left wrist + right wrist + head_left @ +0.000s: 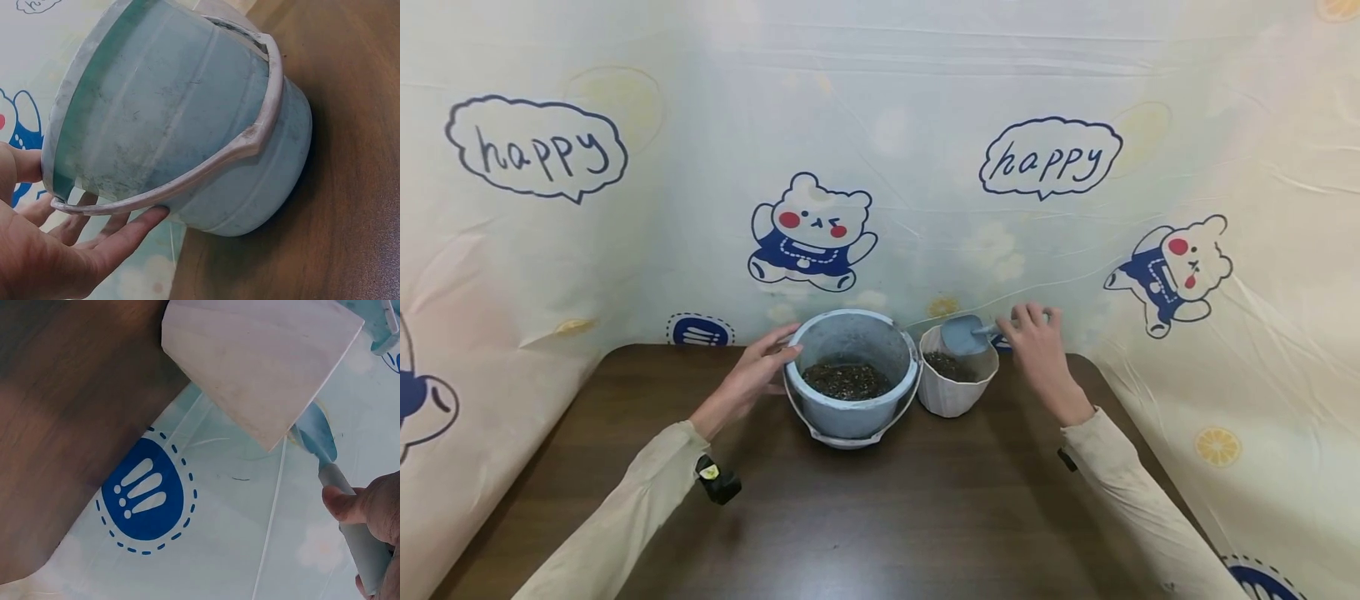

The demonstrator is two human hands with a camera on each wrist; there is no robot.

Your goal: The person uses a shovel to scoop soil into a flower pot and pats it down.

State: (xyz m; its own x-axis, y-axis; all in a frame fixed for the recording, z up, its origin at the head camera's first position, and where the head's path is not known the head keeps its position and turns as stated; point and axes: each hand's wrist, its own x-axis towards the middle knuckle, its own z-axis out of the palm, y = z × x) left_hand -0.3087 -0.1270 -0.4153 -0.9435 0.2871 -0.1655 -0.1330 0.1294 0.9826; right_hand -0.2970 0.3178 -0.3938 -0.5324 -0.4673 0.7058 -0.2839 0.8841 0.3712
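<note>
A light blue bucket (842,421) with dark soil (847,381) in it stands on the table, its pale handle (206,165) hanging down the near side. My left hand (758,367) holds the bucket's left side, thumb at the rim and fingers spread beneath it against the wall. Just right of the bucket is a white faceted pot (951,398), with soil (947,365) inside. My right hand (1037,346) grips the grey handle of a small blue shovel (964,335). The shovel's blade is tilted over the pot's rim; in the right wrist view the pot partly hides it.
The brown wooden table (850,517) ends just behind the bucket and pot. A printed cloth (925,108) with bears and lettering hangs close behind and along both sides. A dark wrist device (718,480) is strapped on the left sleeve.
</note>
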